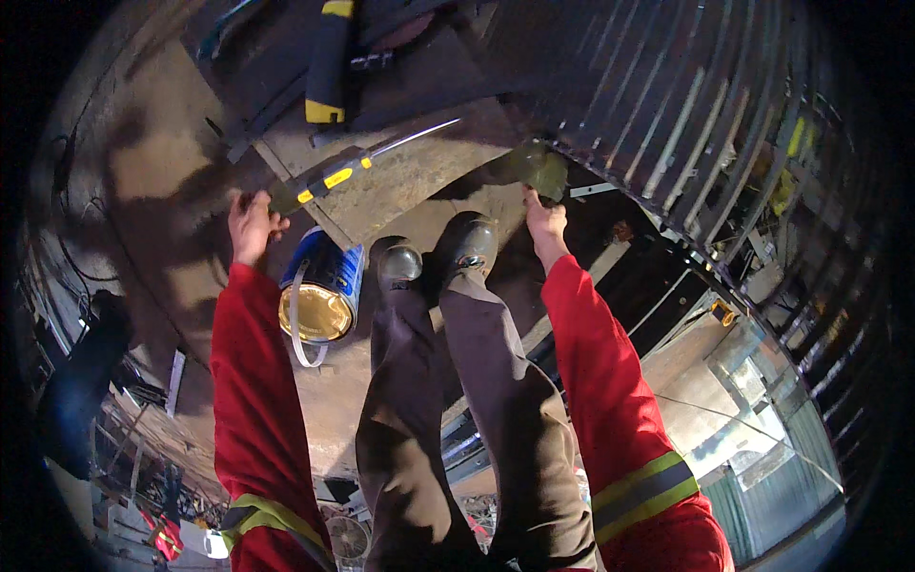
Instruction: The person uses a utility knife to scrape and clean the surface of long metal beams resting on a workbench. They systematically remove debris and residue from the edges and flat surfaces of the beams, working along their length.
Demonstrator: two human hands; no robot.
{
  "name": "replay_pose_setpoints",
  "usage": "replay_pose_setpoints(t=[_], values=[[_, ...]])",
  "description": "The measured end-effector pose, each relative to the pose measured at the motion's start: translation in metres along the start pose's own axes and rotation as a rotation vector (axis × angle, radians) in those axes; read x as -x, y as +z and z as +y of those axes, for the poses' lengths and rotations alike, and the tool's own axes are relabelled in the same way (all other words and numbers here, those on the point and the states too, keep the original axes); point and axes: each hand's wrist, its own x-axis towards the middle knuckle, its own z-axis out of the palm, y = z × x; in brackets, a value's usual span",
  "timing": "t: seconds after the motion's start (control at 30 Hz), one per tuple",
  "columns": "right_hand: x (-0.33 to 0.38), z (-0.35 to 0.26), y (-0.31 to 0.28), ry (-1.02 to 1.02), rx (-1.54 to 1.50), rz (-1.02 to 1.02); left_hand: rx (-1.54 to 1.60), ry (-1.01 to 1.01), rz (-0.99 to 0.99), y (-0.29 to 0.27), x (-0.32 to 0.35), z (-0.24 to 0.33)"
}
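My left hand grips the dark handle of a long screwdriver with yellow bands; its metal shaft points up and right across a concrete slab. My right hand is closed on a crumpled olive-green cloth pressed near the edge of a corrugated metal sheet. Both arms wear red sleeves with reflective bands. My legs in dark trousers and boots stretch out between the hands.
A blue paint can with a gold rim and wire handle lies beside my left arm. A black and yellow tool rests at the top. Far below the slab edge, scrap, a fan and a building floor show.
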Motion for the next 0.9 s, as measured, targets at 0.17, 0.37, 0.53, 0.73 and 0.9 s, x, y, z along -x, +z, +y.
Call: replay_pose_setpoints(t=[0.17,0.37,0.53,0.73,0.9], values=[[0.030,-0.017,-0.043,0.145,-0.108,-0.295,0.163,-0.002,-0.063,-0.034,0.043,-0.002],[0.113,0.016,-0.113,0.120,-0.036,-0.520,0.305,-0.141,-0.210,-0.095,0.107,0.022],[0.226,0.058,-0.224,0.168,-0.068,-0.443,0.220,-0.416,-0.304,-0.133,0.197,0.040],[0.384,0.101,-0.402,0.360,-0.612,-0.404,-0.441,-0.280,-0.368,-0.170,0.296,0.055],[0.481,0.172,-0.477,0.701,-1.256,-0.290,-1.066,-0.040,-0.405,-0.190,0.347,0.062]])
